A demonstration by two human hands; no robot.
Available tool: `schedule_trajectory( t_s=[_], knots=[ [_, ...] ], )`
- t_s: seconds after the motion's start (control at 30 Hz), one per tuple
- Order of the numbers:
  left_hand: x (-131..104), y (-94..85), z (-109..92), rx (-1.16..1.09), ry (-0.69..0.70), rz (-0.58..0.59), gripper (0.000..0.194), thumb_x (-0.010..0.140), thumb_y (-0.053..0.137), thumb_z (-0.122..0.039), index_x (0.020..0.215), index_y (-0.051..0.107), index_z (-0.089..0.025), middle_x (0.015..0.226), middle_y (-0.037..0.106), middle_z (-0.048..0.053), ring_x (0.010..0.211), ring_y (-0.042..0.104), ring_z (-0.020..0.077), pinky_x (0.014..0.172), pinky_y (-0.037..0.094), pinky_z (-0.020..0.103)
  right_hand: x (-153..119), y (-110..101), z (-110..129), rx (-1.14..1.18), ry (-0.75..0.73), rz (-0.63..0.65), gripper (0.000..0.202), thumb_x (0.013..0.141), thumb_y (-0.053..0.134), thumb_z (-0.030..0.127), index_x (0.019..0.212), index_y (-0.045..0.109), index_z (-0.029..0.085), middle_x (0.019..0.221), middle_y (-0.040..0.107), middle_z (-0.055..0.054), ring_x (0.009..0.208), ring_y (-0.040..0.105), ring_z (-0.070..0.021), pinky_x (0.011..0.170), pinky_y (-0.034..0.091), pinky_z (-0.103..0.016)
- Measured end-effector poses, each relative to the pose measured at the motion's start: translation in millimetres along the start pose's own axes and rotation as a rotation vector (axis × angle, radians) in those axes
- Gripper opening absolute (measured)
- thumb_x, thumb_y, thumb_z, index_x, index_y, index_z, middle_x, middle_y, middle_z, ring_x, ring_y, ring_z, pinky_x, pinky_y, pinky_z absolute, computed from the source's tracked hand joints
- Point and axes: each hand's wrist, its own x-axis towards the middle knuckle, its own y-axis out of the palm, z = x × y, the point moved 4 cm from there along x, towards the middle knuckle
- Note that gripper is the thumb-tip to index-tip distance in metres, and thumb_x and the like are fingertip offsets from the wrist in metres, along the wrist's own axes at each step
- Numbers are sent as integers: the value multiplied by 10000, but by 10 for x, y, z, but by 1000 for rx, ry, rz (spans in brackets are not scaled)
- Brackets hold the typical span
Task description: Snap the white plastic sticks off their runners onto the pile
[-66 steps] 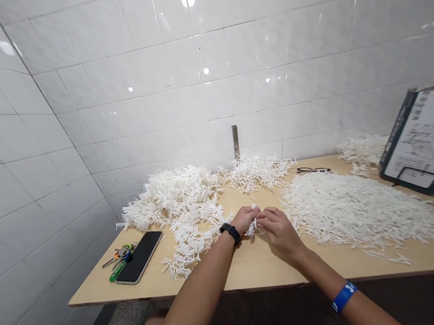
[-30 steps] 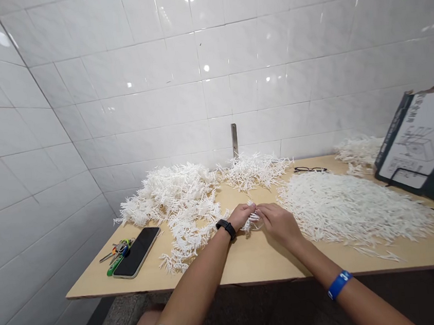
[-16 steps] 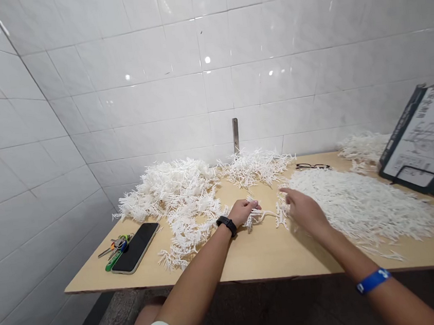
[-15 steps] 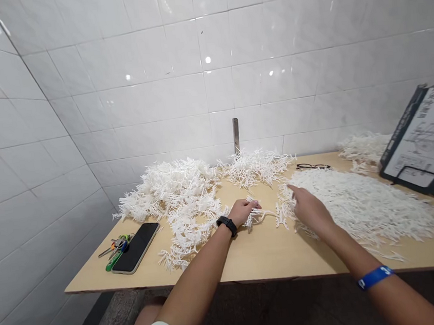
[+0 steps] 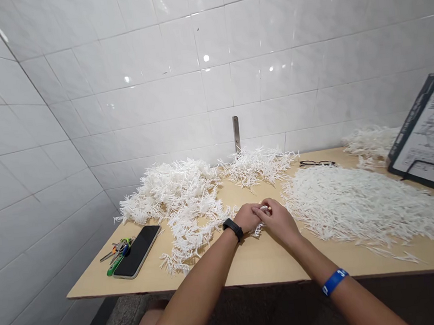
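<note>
My left hand [image 5: 247, 217], with a black band on its wrist, is closed around a white branched plastic piece [image 5: 257, 231] above the table's middle. My right hand [image 5: 280, 221] meets it there, thumb and fingers pinched at the same white plastic, a bit of which shows between the two hands. The fingertips partly hide the piece. To the left lies a tangled heap of white branched plastic pieces [image 5: 184, 197]. Just right of my right hand spreads a wide pile of small loose white plastic pieces [image 5: 361, 204].
A black phone [image 5: 139, 251] and keys [image 5: 119, 249] lie at the table's left. Smaller white heaps rest by the wall [image 5: 210, 96], near a metal bracket [image 5: 236, 133]. Eyeglasses [image 5: 318, 162] lie behind the loose pile. A printed box [image 5: 430, 145] leans at the right.
My right hand has moved left from the edge of the loose pile to my left hand, and its fingers have closed on the branched piece. The view has shifted slightly.
</note>
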Motion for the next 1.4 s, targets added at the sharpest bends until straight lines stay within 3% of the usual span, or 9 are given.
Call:
schedule_trajectory(
  t_s=[0.2, 0.4, 0.7, 0.87, 1.13, 1.27, 1.4],
  knots=[
    [-6, -39, -85, 121, 45, -59, 346, 812, 526, -394, 976, 724, -163, 953, 721, 73, 854, 626, 200, 774, 442, 262, 2, -65, -179, 214, -26, -38, 306, 843, 470, 414, 815, 671, 186, 874, 698, -82, 798, 612, -223, 718, 440, -328],
    [-6, -118, -129, 54, 7, -20, 416, 801, 531, -496, 697, 667, -117, 625, 599, 16, 621, 499, 135, 599, 365, 239, 2, -98, -142, 339, 55, 14, 320, 835, 491, 445, 773, 653, 175, 775, 685, -61, 748, 593, -207, 686, 427, -304],
    [-8, -167, -225, -159, 71, -1, 437, 835, 474, -524, 689, 586, -128, 692, 555, 32, 716, 508, 145, 712, 405, 256, -33, 91, -104, 669, 117, 310, 301, 826, 498, 479, 752, 545, 191, 561, 487, 36, 510, 440, -121, 490, 348, -243],
    [1, -168, -230, -81, 122, -19, 386, 832, 467, -476, 651, 551, -146, 674, 524, 15, 680, 474, 133, 688, 378, 252, -38, 113, -121, 569, 58, 282, 281, 813, 498, 408, 639, 501, 188, 556, 475, 32, 538, 424, -118, 516, 331, -242],
    [-2, -165, -163, 0, 43, -163, 410, 825, 432, -469, 552, 400, -165, 534, 332, -37, 561, 305, 94, 547, 257, 243, -23, 90, -80, 389, -12, 203, 255, 779, 459, 329, 562, 426, 199, 531, 403, 43, 549, 373, -122, 544, 287, -252],
    [32, -126, -72, -130, -2, -181, 416, 805, 482, -497, 571, 443, -156, 540, 398, -32, 555, 351, 90, 548, 295, 234, 1, 69, -51, 407, -18, 199, 258, 774, 437, 328, 556, 379, 204, 539, 365, 40, 558, 353, -124, 546, 270, -258],
    [76, -220, 86, -549, -165, -334, 398, 770, 553, -534, 681, 496, -150, 595, 527, 1, 551, 488, 103, 556, 386, 237, -25, 34, -24, 438, -32, 194, 271, 767, 422, 302, 535, 316, 211, 534, 316, 40, 543, 327, -120, 542, 266, -262]
  ],
)
